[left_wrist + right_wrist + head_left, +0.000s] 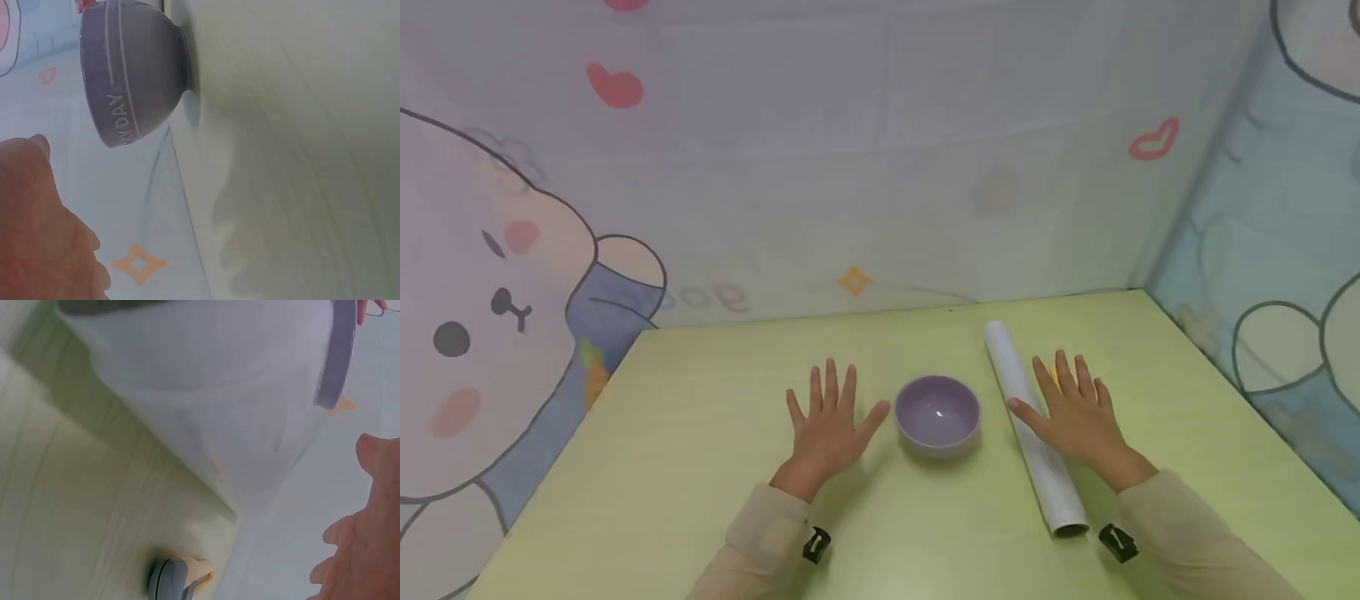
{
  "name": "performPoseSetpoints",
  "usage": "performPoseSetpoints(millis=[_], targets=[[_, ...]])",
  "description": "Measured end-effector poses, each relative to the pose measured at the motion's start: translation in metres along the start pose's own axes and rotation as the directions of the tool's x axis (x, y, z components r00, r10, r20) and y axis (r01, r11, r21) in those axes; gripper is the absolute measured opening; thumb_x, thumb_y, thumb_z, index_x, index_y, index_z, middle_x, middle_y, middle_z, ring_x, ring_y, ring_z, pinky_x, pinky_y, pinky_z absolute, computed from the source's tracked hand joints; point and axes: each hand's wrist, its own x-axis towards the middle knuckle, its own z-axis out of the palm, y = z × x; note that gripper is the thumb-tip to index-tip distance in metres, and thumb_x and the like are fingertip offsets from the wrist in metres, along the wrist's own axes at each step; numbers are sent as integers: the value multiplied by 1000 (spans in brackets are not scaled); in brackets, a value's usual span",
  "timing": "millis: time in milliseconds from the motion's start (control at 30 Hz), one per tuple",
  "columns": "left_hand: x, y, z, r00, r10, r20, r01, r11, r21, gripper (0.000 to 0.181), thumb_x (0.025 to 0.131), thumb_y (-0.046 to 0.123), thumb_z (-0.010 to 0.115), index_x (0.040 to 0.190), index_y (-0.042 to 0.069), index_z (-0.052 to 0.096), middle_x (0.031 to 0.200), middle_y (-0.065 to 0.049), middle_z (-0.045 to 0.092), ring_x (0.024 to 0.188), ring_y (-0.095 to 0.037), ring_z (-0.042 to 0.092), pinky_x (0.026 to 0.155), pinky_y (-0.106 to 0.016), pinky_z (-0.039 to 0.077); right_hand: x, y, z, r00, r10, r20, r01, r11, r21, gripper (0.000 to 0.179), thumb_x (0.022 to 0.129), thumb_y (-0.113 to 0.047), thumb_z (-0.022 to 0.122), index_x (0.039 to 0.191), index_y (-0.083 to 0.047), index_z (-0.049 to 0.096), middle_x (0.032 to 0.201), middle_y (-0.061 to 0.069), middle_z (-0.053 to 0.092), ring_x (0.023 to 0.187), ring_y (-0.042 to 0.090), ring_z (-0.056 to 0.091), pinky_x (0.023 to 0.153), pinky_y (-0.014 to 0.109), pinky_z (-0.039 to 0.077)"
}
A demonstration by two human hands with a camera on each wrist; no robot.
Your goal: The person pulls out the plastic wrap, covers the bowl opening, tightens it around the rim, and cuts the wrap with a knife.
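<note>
A lavender bowl (937,414) stands upright in the middle of the table; raised lettering runs along the side of the bowl (139,69) in the left wrist view. To its left, my left hand (829,437) hovers above the table with fingers spread, the thumb near the rim. A long white roll (1047,475) with a hollow end lies to the right of the bowl. My right hand (1082,421) spreads its fingers over that roll, its thumb overlapping it. Beyond this hand, partly hidden, lies a small grey and yellow-orange object (172,579). Both hands hold nothing.
The pale yellow-green table (700,400) meets a printed cloth backdrop (820,167) at its far edge. Another cloth (1285,250) hangs along the right side, and a cartoon animal is printed at the left. Small black devices (817,545) sit at both wrists.
</note>
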Motion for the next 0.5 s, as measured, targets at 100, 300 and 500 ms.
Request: performPoseSetpoints(millis=[100, 300, 500], targets=[[0, 1, -1, 1000, -2, 0, 2, 1000, -3, 84, 85, 74, 19, 149, 22, 0, 154, -7, -17, 141, -26, -19, 106, -61, -14, -1, 0, -1, 1000, -3, 1, 3, 1000, -11, 89, 87, -65, 38, 147, -4, 14, 151, 27, 7, 138, 46, 1, 104, 66, 4], [-1, 3, -5, 1000, -1, 9, 1, 1000, -23, 84, 86, 73, 21, 149, 21, 1, 153, -8, -16, 141, -27, -19, 106, -61, -14, -4, -3, -6, 997, 28, 68, -27, 999, -17, 88, 88, -58, 44, 144, 4, 18, 142, 32, 28, 124, 53, 29, 90, 65, 32], [-1, 2, -5, 1000, -15, 4, 15, 1000, -24, 86, 86, 73, 20, 149, 19, 2, 154, -10, -15, 141, -29, -17, 106, -62, -11, -2, 0, -4, 978, 56, 201, -58, 998, 7, 68, 86, -36, 56, 130, 11, 34, 120, 34, 47, 90, 39, 56, 68, 45, 47]])
